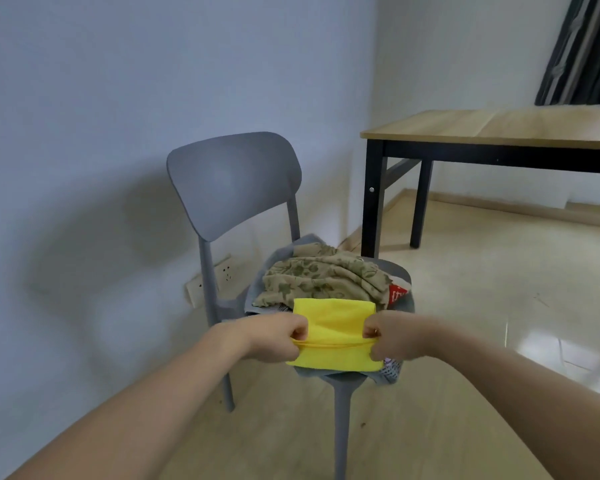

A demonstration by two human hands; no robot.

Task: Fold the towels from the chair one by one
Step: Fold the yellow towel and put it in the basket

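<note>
Head view: my left hand (pixel 278 337) and right hand (pixel 388 336) each pinch the folded yellow towel (pixel 335 327) over the chair (pixel 232 181) pile.

Dim, soft daylight fills the room. Right of the right hand (pixel 394 337), glare shines on the floor (pixel 551 348). Left of the left hand (pixel 274 337), a broad blurred shadow darkens the wall (pixel 84 237). Wide-angle distortion stretches the forearms; overall slightly soft.
</note>
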